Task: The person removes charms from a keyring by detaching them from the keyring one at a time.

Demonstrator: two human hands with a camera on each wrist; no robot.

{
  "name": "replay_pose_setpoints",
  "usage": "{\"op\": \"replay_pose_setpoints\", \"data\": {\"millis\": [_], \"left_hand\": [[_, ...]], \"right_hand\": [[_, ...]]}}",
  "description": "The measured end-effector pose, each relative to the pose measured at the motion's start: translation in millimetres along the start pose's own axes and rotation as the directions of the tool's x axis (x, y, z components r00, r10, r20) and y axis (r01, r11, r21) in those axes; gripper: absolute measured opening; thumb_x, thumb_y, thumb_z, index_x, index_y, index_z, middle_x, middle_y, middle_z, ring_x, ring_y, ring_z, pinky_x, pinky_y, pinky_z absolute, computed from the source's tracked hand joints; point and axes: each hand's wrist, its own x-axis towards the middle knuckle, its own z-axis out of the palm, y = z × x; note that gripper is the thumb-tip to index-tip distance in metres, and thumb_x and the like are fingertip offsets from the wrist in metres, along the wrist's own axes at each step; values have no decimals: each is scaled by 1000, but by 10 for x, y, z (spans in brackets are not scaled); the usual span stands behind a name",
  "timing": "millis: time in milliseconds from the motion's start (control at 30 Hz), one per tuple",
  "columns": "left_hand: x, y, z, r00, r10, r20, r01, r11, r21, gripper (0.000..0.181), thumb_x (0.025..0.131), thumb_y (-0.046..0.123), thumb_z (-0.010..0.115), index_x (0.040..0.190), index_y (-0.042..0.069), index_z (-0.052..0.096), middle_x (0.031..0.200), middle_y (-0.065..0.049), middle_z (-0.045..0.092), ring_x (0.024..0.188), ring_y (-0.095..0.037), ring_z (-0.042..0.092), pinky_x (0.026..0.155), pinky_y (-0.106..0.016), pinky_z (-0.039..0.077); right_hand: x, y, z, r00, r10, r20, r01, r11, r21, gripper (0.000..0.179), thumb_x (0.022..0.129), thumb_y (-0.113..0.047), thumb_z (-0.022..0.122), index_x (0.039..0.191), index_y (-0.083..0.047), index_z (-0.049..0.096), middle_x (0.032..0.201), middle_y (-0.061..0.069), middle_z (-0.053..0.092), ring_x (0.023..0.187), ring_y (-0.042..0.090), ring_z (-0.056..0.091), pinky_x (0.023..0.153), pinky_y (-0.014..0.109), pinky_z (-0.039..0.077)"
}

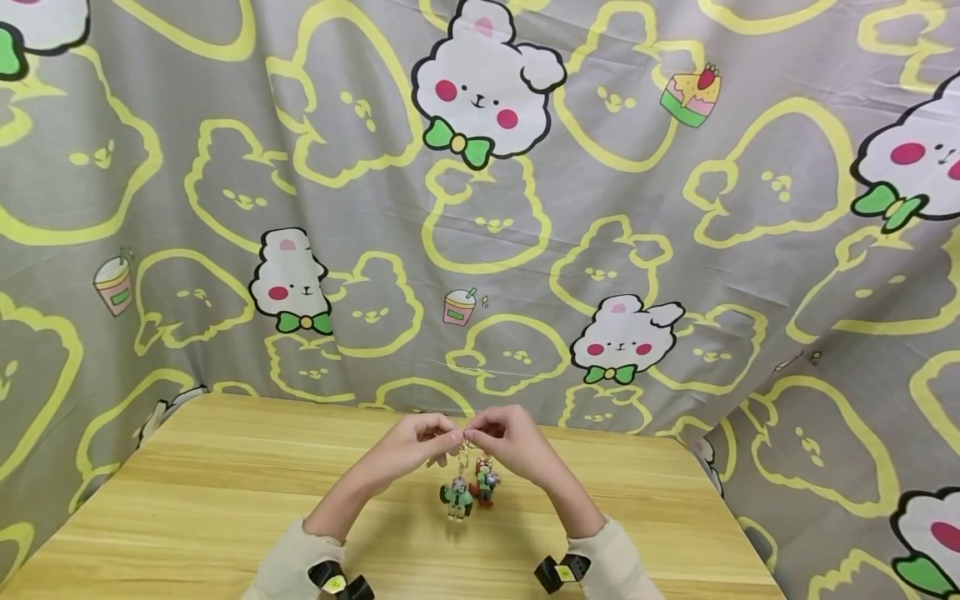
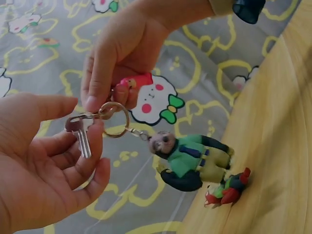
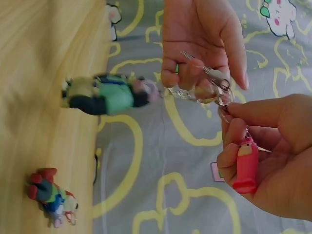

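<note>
In the head view, my left hand (image 1: pixel 418 443) and right hand (image 1: pixel 512 446) meet above the table. My right thumb and index finger pinch the metal key ring (image 2: pixel 115 136) at its edge. A pink figure charm (image 3: pixel 246 165) hangs by my right fingers. A silver key (image 2: pixel 85 138) lies against the loosely bent fingers of my left hand (image 2: pixel 44 161), whose thumb stands apart from it. From the ring dangles a sloth figure (image 2: pixel 187 155) in a green shirt and dark tie. A red fox figure (image 3: pixel 51 192) is upright close by, apart from both hands.
The wooden table (image 1: pixel 225 483) spreads beneath the hands. A grey curtain (image 1: pixel 480 208) with yellow outlines and white bunny prints hangs behind it and along both sides. Black wrist cameras (image 1: pixel 333 577) sit on the sleeves.
</note>
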Motion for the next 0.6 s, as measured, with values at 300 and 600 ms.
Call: {"op": "replay_pose_setpoints", "data": {"millis": [300, 600], "left_hand": [[3, 15, 54, 992, 69, -103, -74, 996, -45, 27, 103, 21, 61, 110, -4, 69, 99, -18, 70, 83, -18, 68, 80, -29, 56], [22, 31, 218, 934, -17, -358, -66, 974, -217, 20, 99, 13, 67, 105, -6, 70, 88, -3, 73, 80, -13, 69, 84, -26, 57]], "right_hand": [[-4, -22, 37, 996, 39, -75, -29, 992, 123, 16, 99, -15, 67, 97, -3, 77, 74, 3, 66, 62, 10, 55, 55, 21, 45], [-37, -29, 157, 971, 161, -176, -97, 942, 322, 17, 96, -14, 72, 97, 3, 77, 78, 5, 70, 66, 9, 59, 59, 19, 50]]}}
